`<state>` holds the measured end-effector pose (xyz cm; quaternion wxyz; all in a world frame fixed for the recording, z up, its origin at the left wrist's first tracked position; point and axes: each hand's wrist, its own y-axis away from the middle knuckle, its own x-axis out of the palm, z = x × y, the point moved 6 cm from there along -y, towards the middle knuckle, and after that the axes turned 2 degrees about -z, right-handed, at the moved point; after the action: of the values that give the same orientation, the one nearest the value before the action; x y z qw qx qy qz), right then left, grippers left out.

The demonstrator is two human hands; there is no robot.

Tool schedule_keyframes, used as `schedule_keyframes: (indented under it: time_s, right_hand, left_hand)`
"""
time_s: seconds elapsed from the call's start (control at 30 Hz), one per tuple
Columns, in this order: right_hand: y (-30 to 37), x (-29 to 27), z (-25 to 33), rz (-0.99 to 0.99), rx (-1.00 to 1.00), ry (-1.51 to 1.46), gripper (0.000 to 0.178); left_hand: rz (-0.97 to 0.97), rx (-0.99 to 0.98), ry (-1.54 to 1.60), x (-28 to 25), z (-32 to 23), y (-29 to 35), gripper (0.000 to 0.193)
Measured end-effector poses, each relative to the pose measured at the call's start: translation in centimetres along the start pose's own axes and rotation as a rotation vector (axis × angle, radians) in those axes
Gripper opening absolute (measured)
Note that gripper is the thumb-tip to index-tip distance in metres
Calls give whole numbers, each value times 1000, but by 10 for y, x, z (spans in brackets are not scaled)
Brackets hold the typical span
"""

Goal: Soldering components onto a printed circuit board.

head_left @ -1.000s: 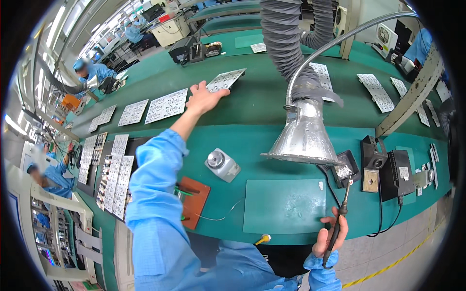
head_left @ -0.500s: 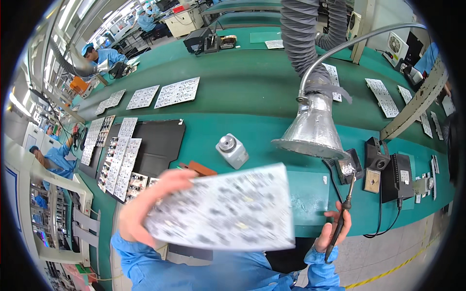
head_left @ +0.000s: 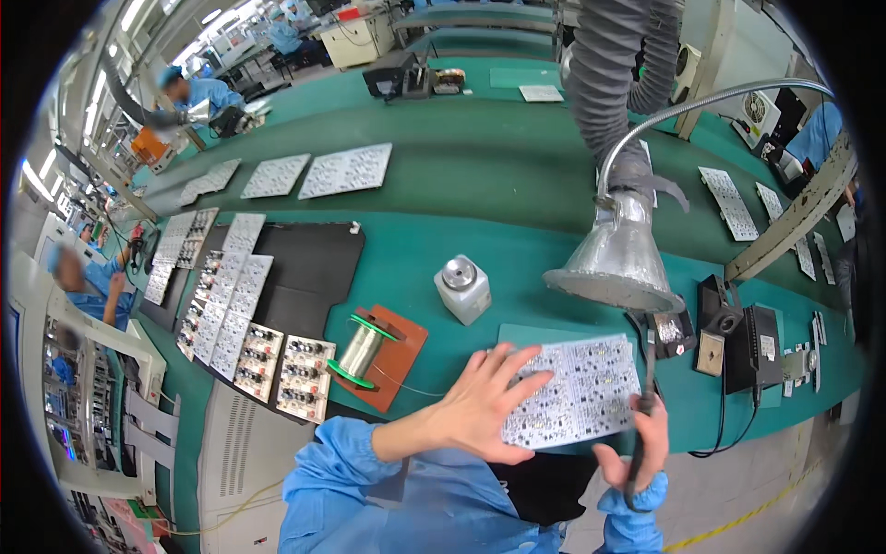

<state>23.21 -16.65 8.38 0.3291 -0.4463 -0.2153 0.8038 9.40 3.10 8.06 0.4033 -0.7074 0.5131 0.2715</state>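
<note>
A white circuit board (head_left: pixel 577 392) dotted with small dark parts lies at the front of the bench, partly over a light green mat (head_left: pixel 521 334). My left hand (head_left: pixel 484 402) rests on its left side, fingers spread over the surface and thumb by the near edge. In my right hand (head_left: pixel 652 439) is a soldering iron (head_left: pixel 644 406), gripped by its dark handle with the tip pointing up and away, close to the board's right edge. Left of the board, a spool of solder wire (head_left: pixel 362 351) with green flanges sits on a reddish-brown stand (head_left: pixel 402 355).
A white bottle with a metal top (head_left: pixel 463 291) stands beyond my left hand. Low over the bench hangs a silver fume hood (head_left: pixel 620 263). A black soldering station (head_left: pixel 752 346) is at right. Populated boards (head_left: pixel 306 377) line a black tray (head_left: pixel 309 268) at left.
The board has come down from in front of me onto the bench, moving right. My left hand has spread its fingers on it. The soldering iron remains in my right hand.
</note>
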Motion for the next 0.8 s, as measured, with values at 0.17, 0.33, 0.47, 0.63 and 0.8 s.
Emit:
schedule_keyframes:
  time_s: [0.17,0.33,0.47,0.63,0.8]
  right_hand:
    - [-2,32,-6,137,-1,179,49]
    - [8,44,-10,198,-7,251,52]
    - [10,49,-12,188,-21,262,53]
    - [9,53,-11,163,8,280,52]
    - [4,42,-2,151,108,-19,40]
  left_hand:
    - [-3,-11,-94,14,6,-4,90]
    - [-338,-210,-95,-3,25,24,60]
    - [-484,-457,77,-2,50,45,21]
    - [-515,-575,205,-1,53,64,7]
    - [-663,-434,429,-8,38,72,8]
